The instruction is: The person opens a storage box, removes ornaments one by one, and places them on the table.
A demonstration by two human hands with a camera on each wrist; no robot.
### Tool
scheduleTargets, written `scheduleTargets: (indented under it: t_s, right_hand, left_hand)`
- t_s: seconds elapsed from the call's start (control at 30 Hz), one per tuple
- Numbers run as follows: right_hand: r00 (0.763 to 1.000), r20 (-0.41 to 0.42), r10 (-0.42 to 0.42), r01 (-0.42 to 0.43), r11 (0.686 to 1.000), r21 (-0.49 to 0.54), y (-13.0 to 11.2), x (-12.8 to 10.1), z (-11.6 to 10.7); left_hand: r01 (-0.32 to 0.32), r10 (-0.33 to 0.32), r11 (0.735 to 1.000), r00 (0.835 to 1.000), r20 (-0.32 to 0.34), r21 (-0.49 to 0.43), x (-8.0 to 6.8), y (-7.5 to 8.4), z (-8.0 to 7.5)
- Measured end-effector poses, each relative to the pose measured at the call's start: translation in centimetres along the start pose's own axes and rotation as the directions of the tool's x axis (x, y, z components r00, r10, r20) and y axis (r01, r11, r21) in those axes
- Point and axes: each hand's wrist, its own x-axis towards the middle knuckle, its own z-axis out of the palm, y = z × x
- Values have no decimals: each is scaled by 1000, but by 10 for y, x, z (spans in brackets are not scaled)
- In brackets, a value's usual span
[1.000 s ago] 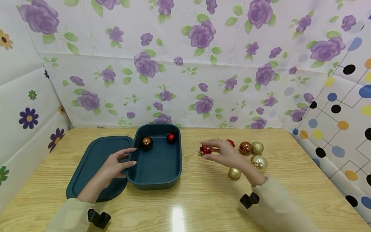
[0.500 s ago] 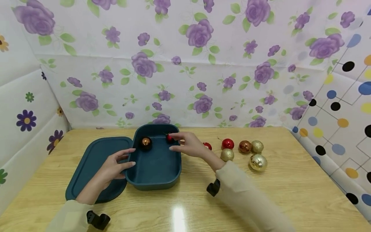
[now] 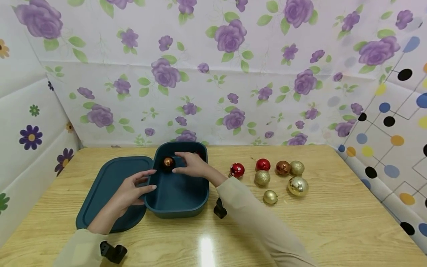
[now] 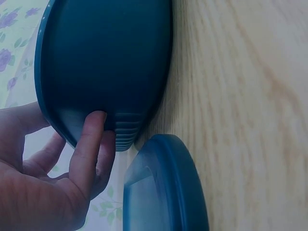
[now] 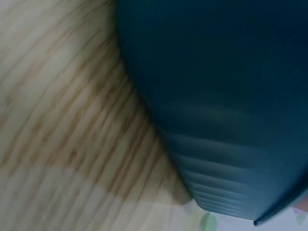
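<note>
A dark teal box [image 3: 180,196] stands on the table. At its left rim, my left hand [image 3: 133,188] holds the wall; in the left wrist view some fingers [image 4: 91,139] lie against the outside while others pass behind the rim. My right hand [image 3: 192,165] is over the box, with thumb and index finger spread apart and nothing visible between them. Just left of its fingertips sits a shiny copper-brown bauble [image 3: 168,163]. Behind that hand, a small red bauble [image 3: 198,153] is mostly hidden. The right wrist view shows only the box wall [image 5: 211,96] and tabletop.
A teal lid [image 3: 110,189] lies flat left of the box. On the right are a white-spotted red bauble [image 3: 237,170], a plain red one [image 3: 263,164], a copper-brown one [image 3: 282,167] and several gold ones [image 3: 298,186]. Flowered cloth [image 3: 230,78] backs the table.
My right hand has moved left from the spotted red bauble, past the small red one, to beside the copper-brown bauble in the box. The spotted bauble remains on the table; my left hand has stayed put.
</note>
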Motion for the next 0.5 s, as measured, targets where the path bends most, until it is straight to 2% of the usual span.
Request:
scheduleTargets:
  t_s: [0.27,0.5]
  right_hand:
    - [995,79,63,-62,998,-12,3,14,10]
    - [987,145,67,-75,996,51,3,18,15]
  left_hand:
    - [2,-2,1000,1000,2,-7,1,0,0]
    - [-2,2,1000,1000,3,-7,0,0,-1]
